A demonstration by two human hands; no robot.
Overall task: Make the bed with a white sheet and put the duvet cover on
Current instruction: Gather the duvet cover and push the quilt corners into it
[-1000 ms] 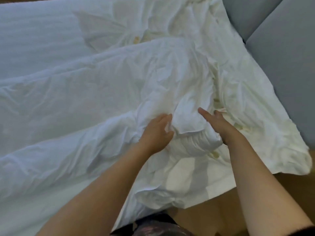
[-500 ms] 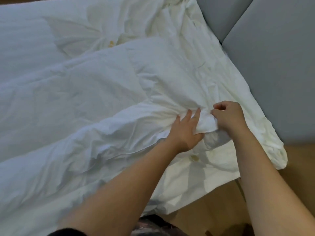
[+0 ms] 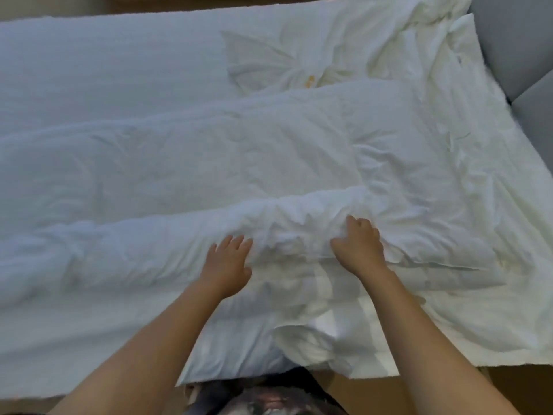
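Note:
A white duvet in its cover [image 3: 209, 163] lies rumpled across the bed, with a thick rolled fold [image 3: 299, 217] running left to right in front of me. My left hand [image 3: 227, 262] lies flat on the fabric just below that fold, fingers straight. My right hand [image 3: 359, 247] has its fingers curled into the fold and grips a bunch of the cover. A loose flap of cover [image 3: 329, 333] hangs over the near edge of the bed. The white sheet [image 3: 104, 61] shows bare at the far left.
A grey padded headboard [image 3: 520, 46] rises at the right. Wooden floor [image 3: 508, 384] shows at the near right past the bed edge. A crumpled cream part of the bedding [image 3: 314, 61] lies at the far middle.
My view has swung left and back, showing more of the bed. Both hands have parted: the left has slid left along the fold and lies flat, while the right keeps gripping the cover.

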